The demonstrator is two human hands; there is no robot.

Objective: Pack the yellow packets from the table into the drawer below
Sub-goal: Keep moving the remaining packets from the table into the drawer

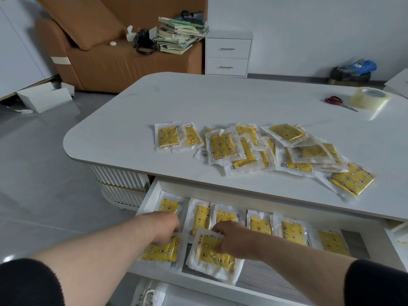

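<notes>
The right hand (pixel 235 238) pinches a tilted packet (pixel 217 256) by its upper edge, thumb on the yellow face and fingers curled over the top. The left hand (pixel 164 227) has its fingers bent down onto the top of the front-left packet (pixel 160 251), though whether it nips it or only presses I cannot tell from here. Both packets lie inside the open drawer (pixel 146 202) under the table (pixel 176 102), in front of a back row (pixel 291 231) already laid side by side. The tilted packet sits askew, and its lower corner seems to ride over the drawer's front lip. To do this well, I'd say turn it square, draw it back off the lip and lay it flat just beside the front-left packet, so the front row starts tidy and the drawer can close. A loose heap (pixel 265 149) waits on the tabletop, so plenty is left to pack
</notes>
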